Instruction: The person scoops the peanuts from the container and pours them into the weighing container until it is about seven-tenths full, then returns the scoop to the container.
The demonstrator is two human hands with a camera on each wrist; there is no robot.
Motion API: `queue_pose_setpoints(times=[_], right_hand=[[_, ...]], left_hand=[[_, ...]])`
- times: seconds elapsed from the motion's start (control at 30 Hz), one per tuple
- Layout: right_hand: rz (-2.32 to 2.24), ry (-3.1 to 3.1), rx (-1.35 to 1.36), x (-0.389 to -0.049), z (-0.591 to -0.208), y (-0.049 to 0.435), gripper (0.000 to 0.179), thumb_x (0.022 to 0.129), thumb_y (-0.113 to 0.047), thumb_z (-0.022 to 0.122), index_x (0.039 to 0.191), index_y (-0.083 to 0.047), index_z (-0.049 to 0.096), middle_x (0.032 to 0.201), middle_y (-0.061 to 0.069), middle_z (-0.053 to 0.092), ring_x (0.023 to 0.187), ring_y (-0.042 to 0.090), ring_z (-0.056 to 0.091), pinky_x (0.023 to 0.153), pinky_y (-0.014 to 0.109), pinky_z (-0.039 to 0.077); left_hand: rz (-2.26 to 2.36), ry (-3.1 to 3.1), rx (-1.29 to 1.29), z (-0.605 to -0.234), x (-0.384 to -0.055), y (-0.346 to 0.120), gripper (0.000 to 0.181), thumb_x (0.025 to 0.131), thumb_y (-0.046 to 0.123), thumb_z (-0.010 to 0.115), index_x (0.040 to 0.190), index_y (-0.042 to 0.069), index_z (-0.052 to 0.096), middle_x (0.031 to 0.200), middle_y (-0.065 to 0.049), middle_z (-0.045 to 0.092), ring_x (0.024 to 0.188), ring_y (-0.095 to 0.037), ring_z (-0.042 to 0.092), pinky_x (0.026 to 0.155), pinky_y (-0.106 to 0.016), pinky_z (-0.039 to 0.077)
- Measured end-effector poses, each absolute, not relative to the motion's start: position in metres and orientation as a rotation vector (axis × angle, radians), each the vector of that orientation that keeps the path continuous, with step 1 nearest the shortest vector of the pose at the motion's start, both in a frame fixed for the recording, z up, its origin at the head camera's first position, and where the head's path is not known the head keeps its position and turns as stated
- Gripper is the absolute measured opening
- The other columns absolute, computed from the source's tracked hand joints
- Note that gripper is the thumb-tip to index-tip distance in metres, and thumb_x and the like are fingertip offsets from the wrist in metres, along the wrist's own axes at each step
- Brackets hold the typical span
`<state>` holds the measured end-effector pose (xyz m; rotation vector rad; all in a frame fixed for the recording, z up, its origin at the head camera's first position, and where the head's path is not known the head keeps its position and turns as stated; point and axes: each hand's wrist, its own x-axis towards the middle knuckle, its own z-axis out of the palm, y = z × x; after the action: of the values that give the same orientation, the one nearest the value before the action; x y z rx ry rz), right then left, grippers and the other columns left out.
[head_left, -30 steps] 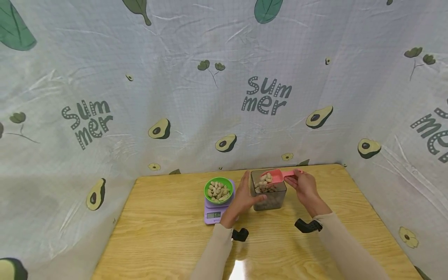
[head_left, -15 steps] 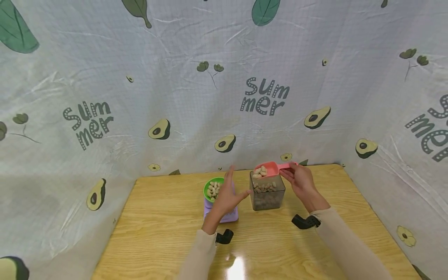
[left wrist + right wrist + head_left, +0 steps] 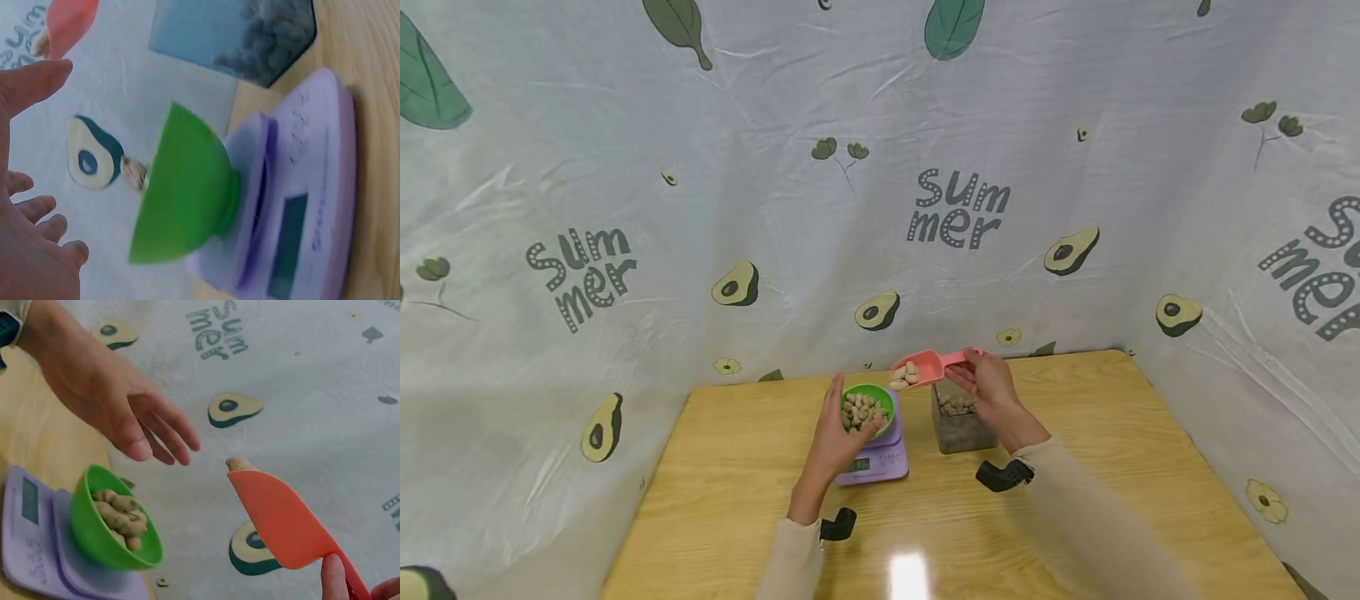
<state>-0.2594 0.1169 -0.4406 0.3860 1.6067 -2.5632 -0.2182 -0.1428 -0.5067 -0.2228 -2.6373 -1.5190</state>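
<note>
My right hand [image 3: 992,387] grips the handle of a pink scoop [image 3: 931,367] and holds it raised between the bin and the bowl. Several peanuts [image 3: 904,377] lie in the scoop. A green bowl [image 3: 187,194] filled with peanuts [image 3: 119,515] sits on a purple kitchen scale [image 3: 891,458]. Beside and above the bowl's left side, my left hand [image 3: 835,433] is spread with fingers extended; in the left wrist view it is apart from the bowl. The scale's display [image 3: 289,247] is too blurred to read.
A grey see-through bin [image 3: 966,433] with more peanuts stands right of the scale, partly behind my right hand. The wooden table [image 3: 730,500] ends at a patterned cloth [image 3: 805,317] behind and at the right.
My right hand has lifted the loaded scoop out of the bin and carried it left toward the bowl. The left hand has moved left from the bin to the bowl.
</note>
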Motion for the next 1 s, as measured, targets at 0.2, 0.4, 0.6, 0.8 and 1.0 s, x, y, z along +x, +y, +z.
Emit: queue_pose_setpoints(times=[0.2, 0.4, 0.6, 0.8, 1.0], right_hand=[[-2.512, 1.710, 0.401, -0.269, -0.450, 0.092, 0.017, 0.107, -0.016, 0.040, 0.100, -0.004, 0.049, 0.087, 0.006, 0.063, 0.077, 0.011, 0.069, 0.081, 0.025, 0.058], [-2.466, 1.790, 0.432, -0.278, -0.461, 0.076, 0.016, 0.105, -0.013, 0.042, 0.096, -0.003, 0.050, 0.080, 0.005, 0.065, 0.071, 0.009, 0.070, 0.075, 0.025, 0.059], [-2.364, 1.934, 0.413, -0.287, -0.471, 0.062, 0.026, 0.104, -0.013, 0.044, 0.117, 0.008, 0.054, 0.082, 0.008, 0.063, 0.068, 0.010, 0.067, 0.073, 0.026, 0.060], [-2.264, 2.194, 0.298, -0.290, -0.479, 0.048, 0.026, 0.103, -0.011, 0.046, 0.111, 0.010, 0.059, 0.083, 0.015, 0.067, 0.067, 0.012, 0.069, 0.079, 0.039, 0.060], [-1.986, 2.647, -0.300, -0.281, -0.480, 0.034, 0.021, 0.104, -0.015, 0.049, 0.100, 0.002, 0.062, 0.088, 0.018, 0.070, 0.077, 0.022, 0.073, 0.072, 0.034, 0.061]], left_hand=[[-1.465, -2.724, -0.192, -0.519, -0.221, -0.154, 0.112, 0.080, 0.038, 0.080, 0.159, 0.012, 0.006, 0.165, -0.017, 0.007, 0.149, -0.044, 0.017, 0.116, -0.062, 0.024], [-1.458, -2.815, -0.159, -0.533, -0.225, -0.159, 0.119, 0.077, 0.041, 0.083, 0.158, 0.004, 0.004, 0.164, -0.024, 0.006, 0.148, -0.047, 0.018, 0.117, -0.060, 0.025], [-1.460, -2.821, -0.141, -0.543, -0.228, -0.162, 0.116, 0.077, 0.039, 0.083, 0.158, 0.003, 0.008, 0.162, -0.025, 0.014, 0.146, -0.047, 0.025, 0.115, -0.060, 0.028], [-1.447, -2.810, -0.133, -0.548, -0.230, -0.163, 0.111, 0.078, 0.039, 0.082, 0.156, 0.000, 0.014, 0.160, -0.025, 0.020, 0.144, -0.046, 0.029, 0.114, -0.060, 0.030], [-1.453, -2.802, -0.131, -0.548, -0.232, -0.163, 0.110, 0.078, 0.040, 0.083, 0.156, -0.001, 0.016, 0.159, -0.025, 0.024, 0.143, -0.045, 0.032, 0.113, -0.060, 0.032]])
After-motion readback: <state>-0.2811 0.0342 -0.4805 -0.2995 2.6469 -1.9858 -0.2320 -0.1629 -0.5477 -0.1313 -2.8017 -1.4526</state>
